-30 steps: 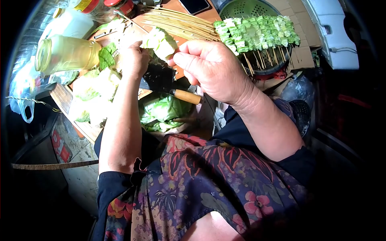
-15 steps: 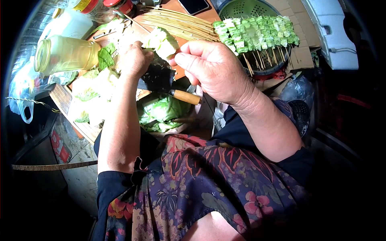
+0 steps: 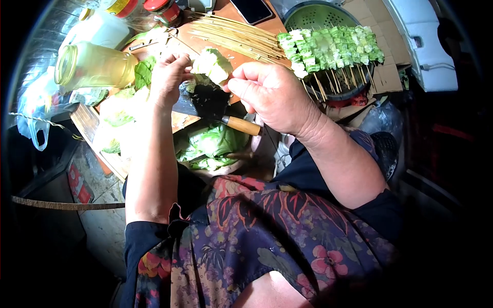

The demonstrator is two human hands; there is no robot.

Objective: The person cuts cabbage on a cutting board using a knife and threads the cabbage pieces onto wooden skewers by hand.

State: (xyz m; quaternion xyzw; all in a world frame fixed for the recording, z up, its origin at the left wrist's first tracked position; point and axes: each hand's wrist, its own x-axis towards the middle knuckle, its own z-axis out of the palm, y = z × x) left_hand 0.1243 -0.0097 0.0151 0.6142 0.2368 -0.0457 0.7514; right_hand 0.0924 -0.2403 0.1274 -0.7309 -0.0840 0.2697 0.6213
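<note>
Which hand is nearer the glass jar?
Left. The left hand is just right of the glass jar, past a leaf; the right hand is farther right, at a cabbage piece.

No wording, brand or number can be read. Above the left hand (image 3: 172, 77), a red-lidded jar (image 3: 165, 12) bears a label with pale marks too small to make out; just left of it, a container's red-and-yellow band (image 3: 122, 7) shows no clear letters. Well below and left of that hand, a red panel (image 3: 78, 184) carries whitish marks, blurred beyond reading.
</note>
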